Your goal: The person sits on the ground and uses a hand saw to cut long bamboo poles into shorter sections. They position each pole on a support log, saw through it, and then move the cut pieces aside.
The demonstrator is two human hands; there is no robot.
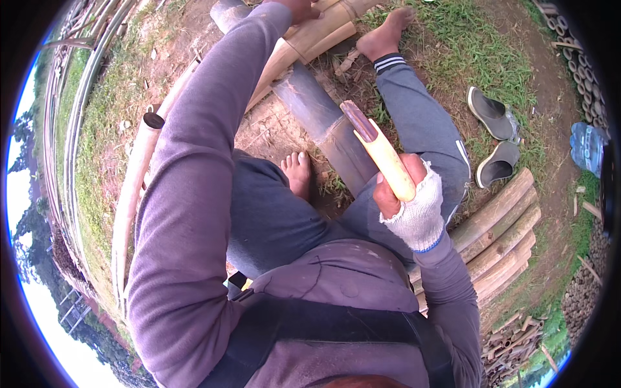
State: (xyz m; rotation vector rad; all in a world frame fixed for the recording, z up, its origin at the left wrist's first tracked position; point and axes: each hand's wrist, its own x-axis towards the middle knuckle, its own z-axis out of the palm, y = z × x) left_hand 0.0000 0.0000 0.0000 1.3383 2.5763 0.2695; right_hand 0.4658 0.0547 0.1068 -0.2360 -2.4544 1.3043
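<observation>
Left hand [299, 8] reaches out to rest on the split bamboo strips [317, 35], its fingers' state hidden at the frame edge, while gloved right hand [409, 200] grips a pale-handled tool [381, 155] raised above the dark, uncut bamboo pole [326, 123].

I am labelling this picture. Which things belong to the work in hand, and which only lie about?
In the work:
right hand
tool handle
left hand
bamboo pole
split bamboo

Lying about:
sandals
bamboo stack
blue bag
</observation>
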